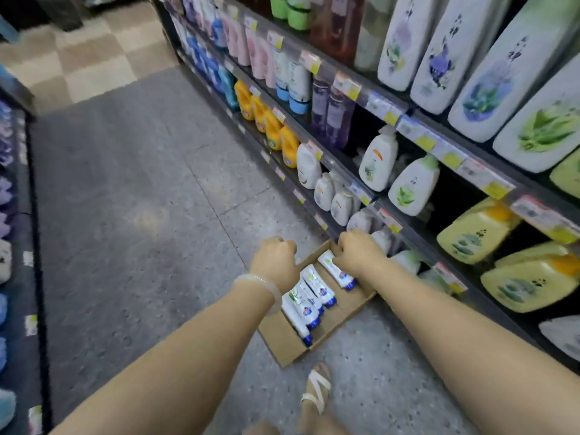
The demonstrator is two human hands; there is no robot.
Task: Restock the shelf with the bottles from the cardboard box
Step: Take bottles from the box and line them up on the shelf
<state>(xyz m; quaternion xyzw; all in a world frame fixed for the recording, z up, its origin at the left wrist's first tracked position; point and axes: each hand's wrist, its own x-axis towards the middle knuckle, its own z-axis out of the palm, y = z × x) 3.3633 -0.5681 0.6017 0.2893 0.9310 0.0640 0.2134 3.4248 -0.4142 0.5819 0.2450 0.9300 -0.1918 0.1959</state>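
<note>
A shallow cardboard box lies low over the floor beside the shelf. Several white bottles with blue caps lie flat inside it. My left hand, with a pale bangle on the wrist, is curled over the box's left rim. My right hand is curled over the far rim, partly covering one bottle. Both fists look closed on the cardboard. The shelf tier at mid height has a dark gap behind two white pump bottles.
Yellow and white jugs fill the lower tiers, and large white and yellow-green bottles stand at the right. My sandalled foot stands just in front of the box. Another rack lines the left side of the grey aisle floor.
</note>
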